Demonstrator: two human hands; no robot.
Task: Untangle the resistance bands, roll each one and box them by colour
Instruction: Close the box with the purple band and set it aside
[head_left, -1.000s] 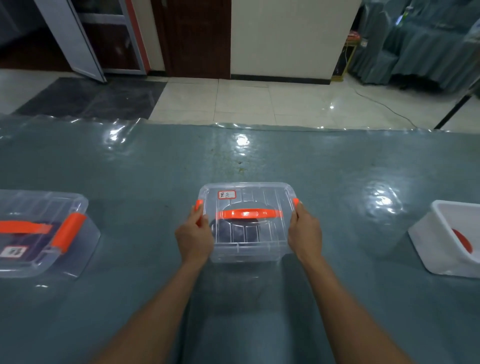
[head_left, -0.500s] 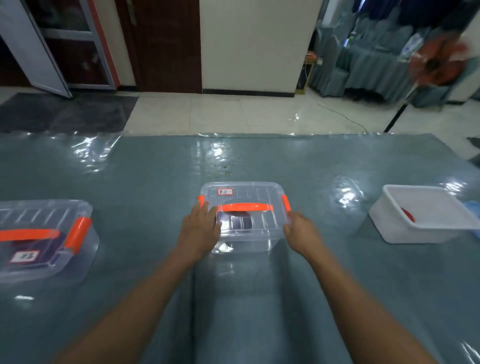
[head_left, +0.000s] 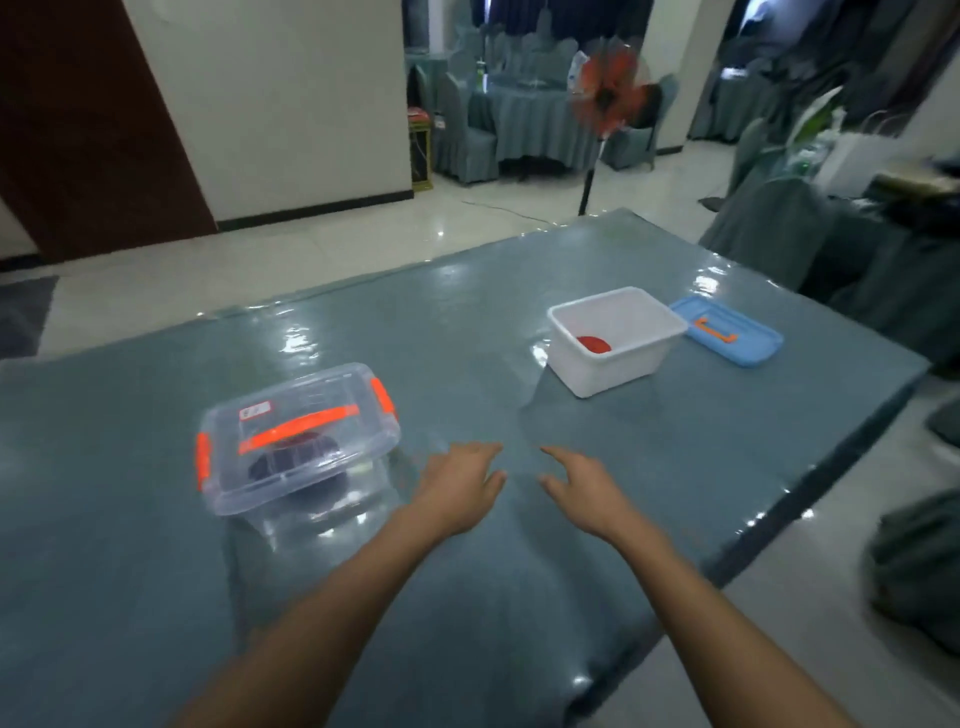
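L hand (head_left: 460, 486) & R hand (head_left: 582, 491) let go of clear box (head_left: 296, 431), moved right.

Between the white tub (head_left: 623, 369) and the lidded clear box (head_left: 332, 395) well to its left runs a wide band of bare desk (head_left: 467, 364), with the left hand (head_left: 460, 488) and right hand (head_left: 584, 491) spread above its near part. Just right of the tub lies a blue lid (head_left: 727, 338) (flat and low), then the desk edge.

Head view, down over table (head_left: 156, 597)
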